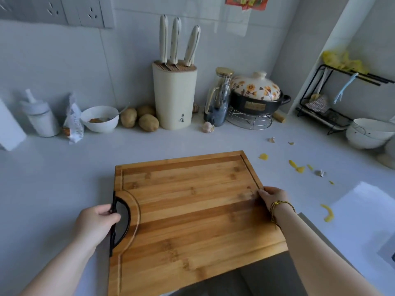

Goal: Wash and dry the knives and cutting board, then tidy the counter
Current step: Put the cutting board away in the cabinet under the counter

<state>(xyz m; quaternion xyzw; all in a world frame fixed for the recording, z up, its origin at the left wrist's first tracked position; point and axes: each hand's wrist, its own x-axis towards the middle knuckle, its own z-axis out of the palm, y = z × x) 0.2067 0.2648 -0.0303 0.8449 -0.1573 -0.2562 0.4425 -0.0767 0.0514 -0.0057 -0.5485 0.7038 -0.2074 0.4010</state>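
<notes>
A bamboo cutting board (192, 210) with a black handle on its left side fills the middle of the view, its near end reaching past the counter's front edge. My left hand (96, 223) grips the black handle (119, 221). My right hand (273, 199) holds the board's right edge with the thumb on top. Three knives with cream handles (177, 39) stand in a cream knife block (174, 95) against the back wall.
White counter (64, 178) with yellow peel scraps (297, 166) and garlic bits at right. Back row: white bowl (99, 118), potatoes (139, 119), glass jar (218, 99), floral clay pot (256, 92). A black rack (324, 103) and stacked bowls (369, 133) stand at far right.
</notes>
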